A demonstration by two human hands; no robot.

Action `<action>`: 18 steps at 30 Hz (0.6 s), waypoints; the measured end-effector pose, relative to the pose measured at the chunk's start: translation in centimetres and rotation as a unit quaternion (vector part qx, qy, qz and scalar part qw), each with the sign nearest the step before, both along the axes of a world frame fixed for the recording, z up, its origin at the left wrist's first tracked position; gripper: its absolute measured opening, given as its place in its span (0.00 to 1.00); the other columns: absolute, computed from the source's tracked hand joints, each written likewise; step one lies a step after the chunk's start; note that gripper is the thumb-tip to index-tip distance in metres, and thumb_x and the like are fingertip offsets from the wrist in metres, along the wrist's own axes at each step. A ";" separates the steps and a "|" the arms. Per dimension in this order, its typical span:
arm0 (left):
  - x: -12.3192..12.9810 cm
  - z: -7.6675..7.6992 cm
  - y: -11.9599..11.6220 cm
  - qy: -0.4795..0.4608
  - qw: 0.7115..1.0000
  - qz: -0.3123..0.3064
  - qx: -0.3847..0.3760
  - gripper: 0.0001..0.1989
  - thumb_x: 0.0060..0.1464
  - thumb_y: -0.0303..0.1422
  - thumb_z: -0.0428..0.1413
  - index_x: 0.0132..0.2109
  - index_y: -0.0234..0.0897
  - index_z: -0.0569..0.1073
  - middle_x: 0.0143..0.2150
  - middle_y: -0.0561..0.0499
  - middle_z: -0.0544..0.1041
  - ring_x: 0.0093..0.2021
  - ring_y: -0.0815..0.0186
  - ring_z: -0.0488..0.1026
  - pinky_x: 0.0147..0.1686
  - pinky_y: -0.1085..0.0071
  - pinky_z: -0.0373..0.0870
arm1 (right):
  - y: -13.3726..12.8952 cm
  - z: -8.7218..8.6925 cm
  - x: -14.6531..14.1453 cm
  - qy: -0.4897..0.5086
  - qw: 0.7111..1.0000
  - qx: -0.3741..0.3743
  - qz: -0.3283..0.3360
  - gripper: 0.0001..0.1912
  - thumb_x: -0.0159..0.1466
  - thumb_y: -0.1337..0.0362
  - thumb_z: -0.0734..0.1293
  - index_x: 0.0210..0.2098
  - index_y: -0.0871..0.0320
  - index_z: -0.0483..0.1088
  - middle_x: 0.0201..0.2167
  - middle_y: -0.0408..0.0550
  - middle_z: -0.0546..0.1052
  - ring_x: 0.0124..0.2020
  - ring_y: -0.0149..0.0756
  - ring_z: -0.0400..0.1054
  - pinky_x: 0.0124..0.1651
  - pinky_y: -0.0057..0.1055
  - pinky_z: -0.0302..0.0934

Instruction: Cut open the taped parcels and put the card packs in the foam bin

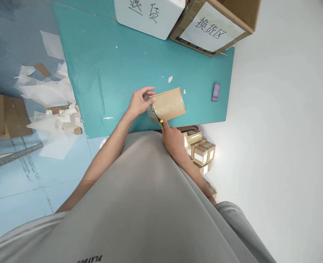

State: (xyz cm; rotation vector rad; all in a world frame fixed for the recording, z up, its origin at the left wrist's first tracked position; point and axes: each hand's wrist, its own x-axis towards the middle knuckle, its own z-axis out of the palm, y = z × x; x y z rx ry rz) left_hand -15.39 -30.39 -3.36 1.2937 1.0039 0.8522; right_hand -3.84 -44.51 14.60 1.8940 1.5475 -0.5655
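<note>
A small brown cardboard box [170, 103] with shiny clear tape lies near the front edge of the green-topped table [117, 73]. At its left end, my left hand [140, 102] grips the upper corner, thumb on the top face and fingers behind. My right hand [174, 140] is closed around a yellow and black utility knife [162, 122]. The knife's tip meets the taped lower left edge of the box. How deep the blade sits cannot be made out.
A white bin [150, 18] and an open cardboard carton [213, 29], both with handwritten labels, stand at the table's back. A blurred purple item [215, 92] lies at the right. Small boxes [201, 153] are piled below; paper scraps [49, 87] litter the left floor.
</note>
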 end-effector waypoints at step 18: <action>-0.2 2.8 -1.8 0.058 0.998 0.037 0.008 0.30 0.58 0.52 0.64 0.60 0.38 0.78 0.58 0.40 0.83 0.60 0.49 0.79 0.65 0.48 0.74 | 0.6 0.3 11.9 0.132 0.961 0.214 -0.117 0.27 0.81 0.54 0.49 0.70 0.60 0.65 0.54 0.63 0.82 0.49 0.51 0.78 0.49 0.38 0.67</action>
